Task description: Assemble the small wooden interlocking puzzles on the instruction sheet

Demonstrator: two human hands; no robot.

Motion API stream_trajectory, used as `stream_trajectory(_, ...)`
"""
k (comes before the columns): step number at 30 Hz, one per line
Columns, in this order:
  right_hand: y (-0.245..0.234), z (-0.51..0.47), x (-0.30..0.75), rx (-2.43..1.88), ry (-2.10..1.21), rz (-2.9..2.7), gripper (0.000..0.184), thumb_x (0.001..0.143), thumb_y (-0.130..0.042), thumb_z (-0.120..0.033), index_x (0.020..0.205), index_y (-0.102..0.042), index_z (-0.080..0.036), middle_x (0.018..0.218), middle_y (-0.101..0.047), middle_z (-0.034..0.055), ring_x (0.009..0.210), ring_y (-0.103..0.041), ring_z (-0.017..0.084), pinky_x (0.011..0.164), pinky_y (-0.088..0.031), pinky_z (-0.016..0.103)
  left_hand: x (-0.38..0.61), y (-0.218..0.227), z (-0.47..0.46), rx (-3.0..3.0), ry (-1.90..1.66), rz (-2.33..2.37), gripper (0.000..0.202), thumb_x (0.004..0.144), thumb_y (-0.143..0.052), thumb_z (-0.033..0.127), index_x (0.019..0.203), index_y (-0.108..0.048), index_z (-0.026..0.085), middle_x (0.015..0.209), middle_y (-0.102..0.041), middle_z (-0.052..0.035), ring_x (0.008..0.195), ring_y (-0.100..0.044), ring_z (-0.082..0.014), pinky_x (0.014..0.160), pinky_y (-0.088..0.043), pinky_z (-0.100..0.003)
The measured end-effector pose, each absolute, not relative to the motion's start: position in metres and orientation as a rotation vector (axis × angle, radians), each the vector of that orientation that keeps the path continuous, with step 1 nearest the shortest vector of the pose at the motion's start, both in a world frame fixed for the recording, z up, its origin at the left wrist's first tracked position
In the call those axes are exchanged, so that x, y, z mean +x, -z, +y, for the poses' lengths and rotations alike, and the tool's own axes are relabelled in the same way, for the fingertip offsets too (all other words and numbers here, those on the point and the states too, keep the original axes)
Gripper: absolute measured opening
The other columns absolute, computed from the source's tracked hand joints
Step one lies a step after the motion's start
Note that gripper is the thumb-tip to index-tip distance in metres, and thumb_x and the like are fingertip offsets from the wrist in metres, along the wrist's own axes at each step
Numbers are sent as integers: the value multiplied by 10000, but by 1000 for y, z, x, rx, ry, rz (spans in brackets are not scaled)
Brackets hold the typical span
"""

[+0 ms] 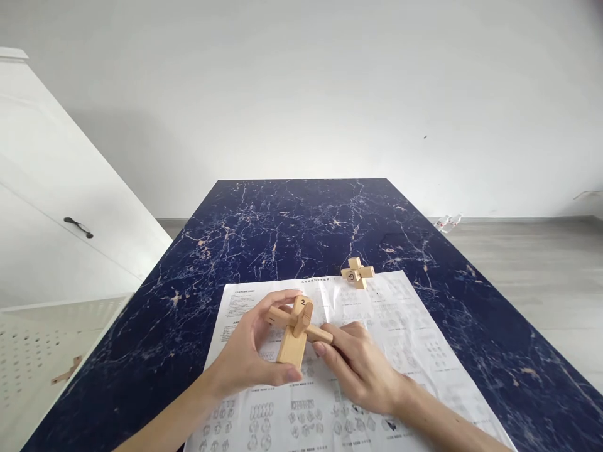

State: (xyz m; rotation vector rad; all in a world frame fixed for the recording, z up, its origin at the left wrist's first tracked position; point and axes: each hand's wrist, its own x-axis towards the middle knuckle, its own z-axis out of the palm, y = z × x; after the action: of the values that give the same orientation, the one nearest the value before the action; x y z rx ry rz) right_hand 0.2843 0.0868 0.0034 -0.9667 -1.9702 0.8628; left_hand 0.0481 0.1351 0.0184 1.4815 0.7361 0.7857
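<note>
A wooden interlocking puzzle point(296, 331), several light bars crossed together with a "2" written on one end, is held just above a printed instruction sheet point(405, 351). My left hand point(249, 355) curls around its left side, thumb under the lower bar. My right hand point(360, 364) pinches the bar that sticks out to the right. A second, smaller assembled wooden cross puzzle point(357, 272) stands at the sheet's far edge, apart from both hands.
The sheet lies on a dark blue marble-patterned table point(301, 232). A white cabinet with a black handle point(78, 226) stands to the left. Grey floor and a white wall lie beyond, with small bottles point(447, 221) on the floor.
</note>
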Motion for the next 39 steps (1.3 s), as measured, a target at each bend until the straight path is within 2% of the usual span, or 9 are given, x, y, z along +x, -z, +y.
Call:
stream_trajectory(10,-3,87,284,-889,-839,-2016,315,1113,-412,-249,803,-354,-248,651,-371,-66,510,-337,113,548,-275,300,48,-20,130,1494,-761,748,981,633,-1018,545,1484,-562,369,1409,-663,-103,1329,-627,-399,1205,-429,-649)
stream_trajectory(14,-3,88,286,-885,-845,-2055,308,1123,-393,-256,816,-377,-242,679,-415,-55,530,-386,113,565,-303,294,48,-23,128,1503,-763,756,996,625,-1024,533,1491,-558,378,1438,-651,-99,1350,-614,-401,1201,-442,-637)
stream_trajectory(20,-3,91,289,-988,-921,-2057,319,1137,-414,-316,830,-444,-234,683,-477,-45,567,-436,121,577,-338,290,50,-28,123,1579,-796,849,978,641,-1022,470,1491,-544,397,1421,-668,-75,1272,-647,-354,1142,-517,-573)
stream_trajectory(24,-4,92,287,-1035,-928,-1986,323,1133,-419,-310,822,-460,-232,690,-507,-34,568,-438,122,565,-343,288,50,-29,120,1668,-825,892,968,664,-1010,425,1499,-521,396,1410,-682,-72,1289,-642,-356,1131,-531,-560)
stream_trajectory(31,-1,91,284,-1109,-969,-1909,366,1140,-437,-360,805,-481,-221,697,-521,-29,584,-425,124,567,-332,298,48,-23,122,1697,-834,922,1002,640,-1027,456,1499,-518,376,1403,-696,-79,1263,-666,-346,1135,-549,-545)
stream_trajectory(33,-1,91,285,-1133,-986,-1896,319,1139,-452,-370,877,-547,-215,735,-567,-21,600,-457,129,581,-362,297,48,-23,122,1699,-826,938,981,661,-1017,453,1497,-510,373,1393,-702,-78,1251,-680,-344,1126,-558,-544)
stream_trajectory(35,-3,91,286,-1145,-962,-1865,212,1122,-501,-382,1055,-610,-213,863,-645,12,665,-529,146,617,-418,303,50,-25,122,1724,-825,950,946,694,-999,445,1495,-502,369,1362,-709,-75,1234,-695,-343,1096,-580,-536)
stream_trajectory(37,-6,91,287,-1140,-885,-1813,219,1098,-548,-393,1217,-603,-218,1011,-677,57,795,-598,183,690,-481,329,52,-28,122,1783,-843,983,910,710,-988,448,1479,-510,356,1368,-691,-79,1224,-700,-346,1080,-587,-540)
stream_trajectory(39,-8,91,288,-1127,-807,-1766,204,1092,-548,-393,1191,-602,-224,1036,-666,72,877,-608,211,750,-507,359,54,-29,122,1881,-858,1033,868,720,-978,459,1452,-527,343,1408,-655,-88,1250,-682,-359,1087,-579,-557)
